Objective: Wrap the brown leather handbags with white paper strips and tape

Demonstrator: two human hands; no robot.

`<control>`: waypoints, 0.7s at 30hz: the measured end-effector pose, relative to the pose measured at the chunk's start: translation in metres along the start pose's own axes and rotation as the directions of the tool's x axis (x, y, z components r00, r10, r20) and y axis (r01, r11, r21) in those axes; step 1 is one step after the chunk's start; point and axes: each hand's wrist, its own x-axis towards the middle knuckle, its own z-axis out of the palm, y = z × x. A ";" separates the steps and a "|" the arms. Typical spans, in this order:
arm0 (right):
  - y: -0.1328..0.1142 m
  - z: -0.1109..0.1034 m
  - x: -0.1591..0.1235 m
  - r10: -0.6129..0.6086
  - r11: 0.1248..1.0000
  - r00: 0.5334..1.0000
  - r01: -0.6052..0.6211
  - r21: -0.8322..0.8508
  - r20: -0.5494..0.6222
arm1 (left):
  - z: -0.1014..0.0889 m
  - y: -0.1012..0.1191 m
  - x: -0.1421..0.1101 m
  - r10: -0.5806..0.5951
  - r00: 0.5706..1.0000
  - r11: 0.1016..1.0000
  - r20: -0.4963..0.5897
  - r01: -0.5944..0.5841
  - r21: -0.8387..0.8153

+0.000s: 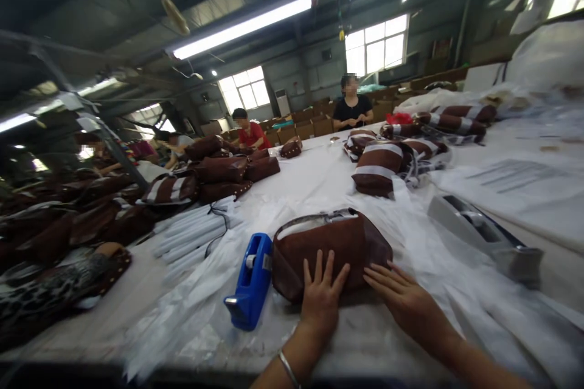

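Note:
A brown leather handbag (328, 243) lies on the table in front of me, its strap (314, 217) along the top edge with white wrapping showing beneath. My left hand (322, 292) rests flat on the bag's front face, fingers spread; a silver bangle is on that wrist. At the bag's right end, my right hand (401, 298) touches the leather with fingers stretched out and close together. Close against the left side of the bag stands a blue tape dispenser (250, 285).
A grey tape dispenser (486, 237) sits to the right on white sheets. Rolled white tubes (194, 237) lie left, beside piled brown bags (219, 170). Bags with white bands (378, 167) lie farther back. Several people work beyond, one in a black shirt (352, 110).

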 end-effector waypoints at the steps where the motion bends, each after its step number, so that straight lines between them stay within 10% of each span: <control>1: -0.005 0.001 -0.005 0.124 0.986 0.992 -0.122 0.115 -0.017 | 0.005 -0.001 0.000 -0.001 1.000 1.000 -0.031 0.002 0.014; 3: -0.016 0.008 -0.015 0.491 0.793 0.871 -0.454 0.407 0.016 | 0.014 -0.004 -0.001 0.003 0.997 0.999 -0.074 0.000 0.035; 5: -0.023 0.020 -0.022 0.748 0.323 0.619 -0.655 0.683 0.239 | 0.019 -0.006 -0.004 0.013 0.994 0.999 -0.104 -0.008 0.053; 7: -0.028 0.032 -0.020 0.731 -0.139 0.463 -0.617 0.774 0.500 | 0.022 -0.007 -0.006 0.029 0.992 0.997 -0.121 -0.021 0.068; 9: -0.031 0.039 -0.010 0.652 -0.362 0.451 -0.521 0.773 0.610 | 0.024 -0.008 -0.007 0.044 0.990 0.996 -0.132 -0.033 0.078; 21: -0.061 0.044 0.036 0.647 -0.420 0.505 -0.389 0.820 0.571 | 0.000 -0.008 -0.004 -0.018 1.000 0.994 -0.001 0.017 -0.104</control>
